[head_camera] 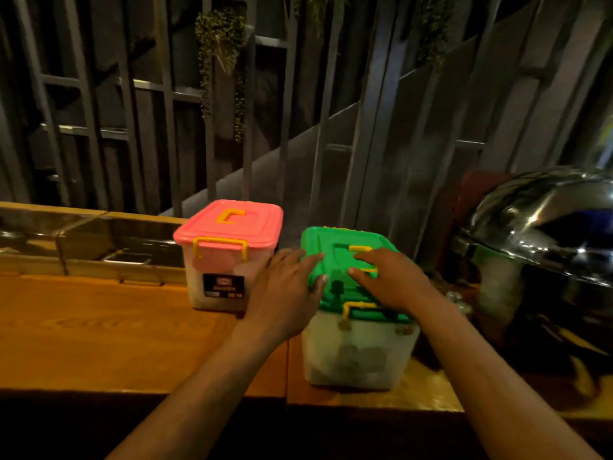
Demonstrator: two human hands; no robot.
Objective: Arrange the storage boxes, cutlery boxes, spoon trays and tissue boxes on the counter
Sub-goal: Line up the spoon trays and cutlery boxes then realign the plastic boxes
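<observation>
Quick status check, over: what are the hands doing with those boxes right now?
Left hand and right hand open, flat on green-lidded box. Pink-lidded box apart, to its left. Chafing dish close on right.

both arms reach forward from the bottom of the view, bare and almost straight. the left hand [285, 293] is flat with its back up, fingers long and a little spread, pointing up and to the right. the right hand [391, 280] is also palm down, fingers straight and pointing to the left. the fingertips of the two hands are near each other, not touching.
</observation>
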